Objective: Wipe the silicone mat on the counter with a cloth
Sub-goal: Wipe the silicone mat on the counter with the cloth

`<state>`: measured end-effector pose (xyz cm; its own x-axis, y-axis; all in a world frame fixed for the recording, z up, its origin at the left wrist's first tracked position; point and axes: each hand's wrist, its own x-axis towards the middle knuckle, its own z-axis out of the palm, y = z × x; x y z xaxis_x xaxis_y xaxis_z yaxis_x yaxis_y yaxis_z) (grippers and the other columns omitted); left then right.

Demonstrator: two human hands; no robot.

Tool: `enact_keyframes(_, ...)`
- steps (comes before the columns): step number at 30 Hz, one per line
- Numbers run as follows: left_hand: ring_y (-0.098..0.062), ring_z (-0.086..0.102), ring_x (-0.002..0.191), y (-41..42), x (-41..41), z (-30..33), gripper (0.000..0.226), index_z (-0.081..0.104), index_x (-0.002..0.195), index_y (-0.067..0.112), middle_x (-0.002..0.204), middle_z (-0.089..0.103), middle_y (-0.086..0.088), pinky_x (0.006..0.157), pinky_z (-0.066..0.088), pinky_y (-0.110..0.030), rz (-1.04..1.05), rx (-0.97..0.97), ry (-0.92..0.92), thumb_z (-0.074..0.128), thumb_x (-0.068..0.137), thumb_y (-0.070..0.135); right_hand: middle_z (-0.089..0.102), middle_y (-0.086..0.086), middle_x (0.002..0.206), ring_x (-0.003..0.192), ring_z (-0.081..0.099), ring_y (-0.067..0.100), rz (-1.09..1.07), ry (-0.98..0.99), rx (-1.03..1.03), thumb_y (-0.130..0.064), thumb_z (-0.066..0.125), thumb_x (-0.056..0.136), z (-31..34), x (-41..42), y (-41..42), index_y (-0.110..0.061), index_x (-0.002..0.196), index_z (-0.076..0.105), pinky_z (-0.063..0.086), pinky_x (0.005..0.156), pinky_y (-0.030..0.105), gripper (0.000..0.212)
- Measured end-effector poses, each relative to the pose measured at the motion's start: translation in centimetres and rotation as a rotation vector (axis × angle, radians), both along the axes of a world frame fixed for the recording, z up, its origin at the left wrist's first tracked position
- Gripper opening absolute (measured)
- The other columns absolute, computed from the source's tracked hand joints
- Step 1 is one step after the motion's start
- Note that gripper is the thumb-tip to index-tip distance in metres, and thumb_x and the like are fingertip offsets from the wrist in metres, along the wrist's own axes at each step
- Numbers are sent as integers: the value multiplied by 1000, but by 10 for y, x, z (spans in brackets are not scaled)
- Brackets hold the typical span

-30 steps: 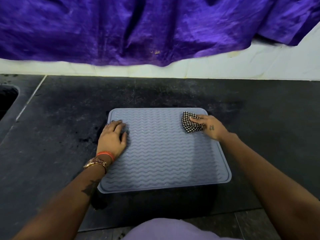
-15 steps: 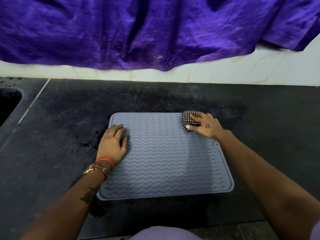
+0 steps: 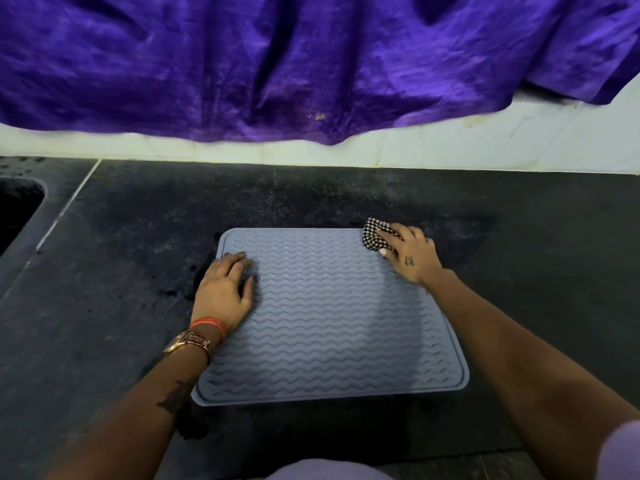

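Head view – one mat [image 3: 329, 323], one cloth [image 3: 374, 233], two hands

The counter [image 3: 519, 271] lies bare to the right of the mat [image 3: 329, 323] and behind it as far as the wall [image 3: 485, 147]. The middle and near part of the mat lie uncovered. The left hand [image 3: 223, 289] rests flat on the mat's left edge. The right hand [image 3: 410, 252] presses the cloth [image 3: 374, 233] at the far right corner. A sink opening [image 3: 17, 209] cuts the counter at far left. A purple drape [image 3: 311, 64] hangs over the wall.
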<state>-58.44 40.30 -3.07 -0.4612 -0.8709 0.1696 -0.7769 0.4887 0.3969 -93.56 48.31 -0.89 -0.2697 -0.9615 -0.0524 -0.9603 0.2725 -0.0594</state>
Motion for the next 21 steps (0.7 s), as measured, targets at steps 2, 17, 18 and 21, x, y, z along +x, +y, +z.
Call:
enact_keyframes(2,-32,47,122,0,0,-1,48,58,121,6,131,55,-12,109,34,-43,1,-5,2,43,82,31,25,0,151,135,22,29,3,4,24,-46,38,95,-10,1,6,-31,143,29,24,107,53,51)
enact_keyframes(17,-31,46,124,0,1,2,50,58,122,7,132,54,-12,110,33,-43,-1,-1,0,42,82,32,46,11,140,122,46,34,-245,-233,33,-28,54,93,33,-26,-11,-16,136,46,38,101,37,46)
enact_keyframes(18,-31,46,124,0,1,2,50,58,122,7,132,54,-12,110,33,-43,0,-2,1,42,82,32,53,11,134,118,51,31,-258,-294,-16,-27,55,92,38,-27,-9,-16,133,51,41,96,34,42)
enact_keyframes(21,-32,46,124,0,1,1,50,58,122,6,132,54,-13,109,33,-43,-1,-2,3,43,82,32,62,12,122,105,58,32,-297,-261,-144,-29,55,91,26,-11,18,-19,125,58,46,87,34,35)
